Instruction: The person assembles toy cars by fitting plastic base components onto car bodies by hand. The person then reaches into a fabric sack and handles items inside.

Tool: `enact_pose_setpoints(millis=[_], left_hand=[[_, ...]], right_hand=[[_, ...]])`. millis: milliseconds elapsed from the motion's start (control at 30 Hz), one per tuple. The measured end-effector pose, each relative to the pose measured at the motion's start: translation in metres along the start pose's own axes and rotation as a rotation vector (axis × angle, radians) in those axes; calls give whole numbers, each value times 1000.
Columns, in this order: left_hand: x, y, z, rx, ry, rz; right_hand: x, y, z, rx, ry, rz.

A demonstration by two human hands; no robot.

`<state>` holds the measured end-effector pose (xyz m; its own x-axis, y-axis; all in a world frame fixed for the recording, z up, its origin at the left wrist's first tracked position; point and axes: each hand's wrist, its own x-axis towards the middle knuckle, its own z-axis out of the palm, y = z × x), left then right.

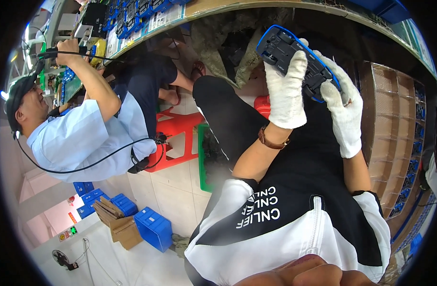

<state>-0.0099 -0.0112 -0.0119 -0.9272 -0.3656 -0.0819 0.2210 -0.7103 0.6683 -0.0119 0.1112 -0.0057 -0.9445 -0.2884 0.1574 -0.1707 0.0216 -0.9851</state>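
Note:
Both my hands, in white knit gloves, hold up a toy car [287,50] with a black moulded underside turned toward me and a bright blue edge round it. It tilts, with one end at the upper left and the other at the lower right. My left hand [286,90] grips its near long side, thumb and fingers closed on it. My right hand [343,102] is wrapped round the lower right end, with fingertips bent over the underside. The car's upper face is hidden from me.
A cardboard divider box [387,114] stands at my right, with blue and black parts along its far side. A workbench edge [218,9] runs across the top. At the left a co-worker [80,128] sits by a red stool [178,138]; a green crate [206,162] stands between us.

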Motion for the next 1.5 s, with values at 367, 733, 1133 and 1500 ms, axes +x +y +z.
enact_pose_setpoints(millis=[367, 733, 1133, 1500], left_hand=[[1, -2, 3, 5, 53, 74], [8, -14, 1, 114, 67, 298], [9, -10, -41, 248, -62, -96], [100, 255, -166, 629, 512, 615]], right_hand=[[-1, -1, 2, 172, 89, 139], [13, 18, 5, 390, 32, 211], [12, 15, 8, 65, 105, 214], [23, 28, -8, -120, -106, 174]])
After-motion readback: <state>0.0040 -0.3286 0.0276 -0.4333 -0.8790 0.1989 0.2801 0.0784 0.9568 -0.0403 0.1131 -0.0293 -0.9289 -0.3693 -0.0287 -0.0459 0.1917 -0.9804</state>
